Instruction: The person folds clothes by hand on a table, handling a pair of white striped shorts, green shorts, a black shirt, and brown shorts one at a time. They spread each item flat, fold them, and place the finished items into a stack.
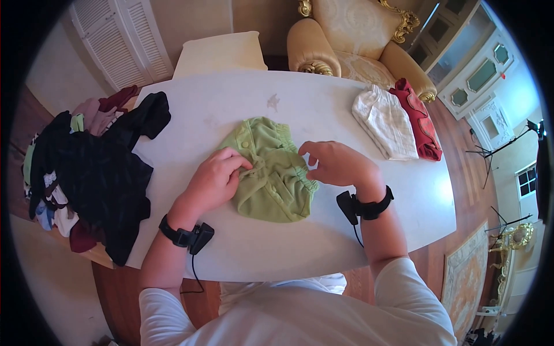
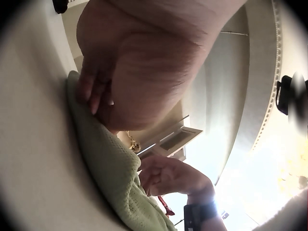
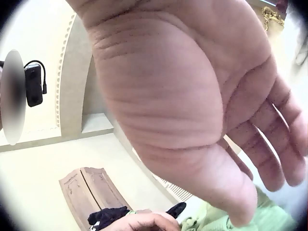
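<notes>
Green shorts (image 1: 271,196) with a gathered elastic edge and a button lie on the white table, somewhat rumpled. From the left side, my left hand (image 1: 213,176) pinches the cloth near the middle with curled fingers. The left wrist view shows this hand's fingertips down on the green fabric, partly hidden behind the palm. My right hand (image 1: 340,164) is at the elastic edge on the other side, its fingers loosely bent and spread. In the right wrist view its fingers (image 3: 262,159) are apart, with nothing between them, and the green cloth lies beyond.
A heap of dark and mixed clothes (image 1: 86,173) covers the table's left end. White shorts (image 1: 385,122) and a folded red garment (image 1: 420,124) lie side by side at the far right. Behind the table (image 1: 288,254) stand a gilt armchair (image 1: 358,34) and a cream chair (image 1: 219,53).
</notes>
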Demonstrator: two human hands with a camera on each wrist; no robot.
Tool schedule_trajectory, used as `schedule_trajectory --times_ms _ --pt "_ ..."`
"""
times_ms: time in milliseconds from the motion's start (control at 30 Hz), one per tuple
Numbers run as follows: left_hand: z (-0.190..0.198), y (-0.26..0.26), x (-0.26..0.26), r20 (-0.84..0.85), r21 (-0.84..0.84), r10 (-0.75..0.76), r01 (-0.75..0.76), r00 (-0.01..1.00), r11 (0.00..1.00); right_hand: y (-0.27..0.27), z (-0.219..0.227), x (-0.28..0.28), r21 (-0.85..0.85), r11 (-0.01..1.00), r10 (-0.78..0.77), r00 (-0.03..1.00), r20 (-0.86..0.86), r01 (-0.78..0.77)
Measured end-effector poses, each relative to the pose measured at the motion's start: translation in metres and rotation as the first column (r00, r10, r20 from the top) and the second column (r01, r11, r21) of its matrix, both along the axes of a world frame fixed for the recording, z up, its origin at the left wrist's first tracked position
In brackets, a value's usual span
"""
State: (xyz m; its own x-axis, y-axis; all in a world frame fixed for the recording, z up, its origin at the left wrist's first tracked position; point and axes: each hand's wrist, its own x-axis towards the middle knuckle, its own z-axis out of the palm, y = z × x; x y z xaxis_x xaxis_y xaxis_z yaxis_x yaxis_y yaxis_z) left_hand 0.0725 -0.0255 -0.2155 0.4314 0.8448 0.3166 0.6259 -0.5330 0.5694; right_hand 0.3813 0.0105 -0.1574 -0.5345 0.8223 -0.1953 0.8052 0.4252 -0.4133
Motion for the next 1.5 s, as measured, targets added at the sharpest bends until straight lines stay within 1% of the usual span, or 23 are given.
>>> schedule_trajectory --times_ms 33,133,200,233,333,400,433,500,600,700,833,933,1000,1033,1100,1133,1200,1233,1300,1333,1400,1433,1500 --pt "0.001 0.000 -0.001 0.008 -0.029 -0.008 0.008 1.000 1.000 -0.001 -0.001 -0.002 0.054 0.999 0.010 0.999 -0.039 -0.008" --pt "0.005 0.001 -0.003 0.034 -0.109 -0.051 0.055 0.998 0.993 -0.004 0.002 -0.016 0.062 0.996 0.081 0.971 -0.225 -0.068" --pt "0.004 0.002 -0.004 0.050 -0.148 -0.101 0.108 0.994 0.983 -0.007 -0.007 -0.029 0.162 0.968 0.235 0.924 -0.300 -0.194" --pt "0.004 0.002 -0.005 0.040 -0.139 -0.118 0.122 0.992 0.983 -0.008 -0.012 -0.033 0.214 0.944 0.311 0.891 -0.331 -0.251" --pt "0.001 0.001 -0.005 0.012 -0.109 -0.164 0.164 0.986 0.980 -0.009 -0.028 -0.038 0.228 0.927 0.357 0.885 -0.297 -0.298" --pt "-0.001 0.000 -0.005 0.001 -0.084 -0.184 0.183 0.983 0.979 -0.008 -0.032 -0.034 0.233 0.934 0.333 0.895 -0.297 -0.270" --pt "0.004 -0.003 -0.004 0.019 -0.183 -0.164 0.165 0.986 0.969 -0.007 -0.034 -0.032 0.236 0.937 0.322 0.899 -0.298 -0.258" --pt "0.018 -0.008 0.001 0.048 -0.378 -0.127 0.136 0.991 0.916 -0.005 -0.036 -0.031 0.263 0.930 0.328 0.903 -0.276 -0.257" --pt "-0.005 0.002 -0.004 0.051 -0.125 -0.220 0.225 0.974 0.966 -0.007 -0.034 -0.031 0.257 0.935 0.311 0.913 -0.263 -0.244" --pt "-0.002 0.005 -0.002 0.054 -0.190 -0.190 0.197 0.980 0.962 -0.007 -0.033 -0.031 0.243 0.939 0.303 0.922 -0.240 -0.245" --pt "-0.003 0.005 -0.002 0.101 -0.195 -0.180 0.197 0.978 0.961 -0.010 -0.029 -0.031 0.203 0.946 0.294 0.933 -0.208 -0.253" --pt "-0.005 0.007 -0.002 0.135 -0.215 -0.163 0.189 0.977 0.958 -0.016 -0.017 -0.031 0.110 0.958 0.279 0.950 -0.143 -0.265" --pt "-0.003 0.007 -0.001 0.165 -0.215 -0.157 0.190 0.974 0.958 -0.022 -0.002 -0.032 0.064 0.968 0.251 0.953 -0.167 -0.244" --pt "0.000 0.006 0.000 0.174 -0.258 -0.118 0.161 0.978 0.953 -0.026 0.005 -0.033 0.039 0.971 0.237 0.955 -0.178 -0.234" --pt "0.005 0.004 0.003 0.191 -0.347 -0.038 0.104 0.981 0.932 -0.033 0.017 -0.036 0.057 0.952 0.304 0.911 -0.279 -0.300" --pt "-0.002 0.005 0.004 0.227 -0.316 -0.022 0.095 0.974 0.944 -0.037 0.022 -0.037 0.069 0.941 0.334 0.883 -0.330 -0.331" --pt "-0.020 0.010 0.005 0.298 -0.251 0.005 0.073 0.954 0.965 -0.053 0.029 -0.036 0.071 0.943 0.332 0.906 -0.263 -0.325" --pt "-0.019 0.010 0.005 0.312 -0.258 0.010 0.074 0.950 0.963 -0.057 0.031 -0.036 0.073 0.944 0.330 0.916 -0.229 -0.322" --pt "-0.018 0.010 0.006 0.340 -0.268 0.020 0.077 0.940 0.960 -0.056 0.033 -0.036 0.053 0.978 0.208 0.972 -0.106 -0.204" --pt "-0.019 0.012 0.005 0.332 -0.228 -0.008 0.088 0.943 0.970 -0.056 0.034 -0.035 0.047 0.989 0.143 0.989 -0.042 -0.141" --pt "-0.024 0.014 0.003 0.311 -0.147 -0.059 0.109 0.949 0.983 -0.045 0.034 -0.025 0.044 0.997 0.073 0.995 -0.062 -0.070" --pt "-0.025 0.013 0.002 0.355 -0.269 -0.011 0.113 0.935 0.956 -0.037 0.034 -0.018 0.043 0.998 0.040 0.997 -0.072 -0.037" --pt "-0.027 0.011 0.000 0.421 -0.496 0.101 0.136 0.901 0.858 -0.022 0.031 -0.003 0.080 0.994 0.092 0.956 -0.280 -0.072"
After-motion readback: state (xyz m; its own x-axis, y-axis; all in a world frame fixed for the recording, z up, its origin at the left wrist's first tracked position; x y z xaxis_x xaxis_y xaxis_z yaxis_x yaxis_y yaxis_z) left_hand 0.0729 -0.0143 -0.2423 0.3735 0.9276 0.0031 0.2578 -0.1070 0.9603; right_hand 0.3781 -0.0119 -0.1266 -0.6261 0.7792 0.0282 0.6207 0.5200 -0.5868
